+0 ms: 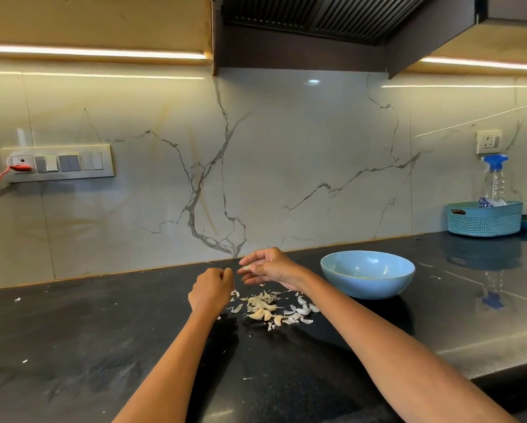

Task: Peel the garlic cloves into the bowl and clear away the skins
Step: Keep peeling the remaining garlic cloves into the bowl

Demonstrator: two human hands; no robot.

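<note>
Here, in the head view, both hands hang just above a black counter (73,346). The right hand (271,267) pinches a garlic clove (247,267) between thumb and fingertips, its other fingers loosely spread. The left hand (211,289) is beside it, fingers curled in with the tips pressed together; whether they pinch a scrap of skin I cannot tell. Below the hands lies a pile of cloves and skins (271,309) on the counter. A blue bowl (367,273) stands just right of the pile. A teal basket (484,218) holding a spray bottle (495,181) sits far right against the marble wall (256,154).
</note>
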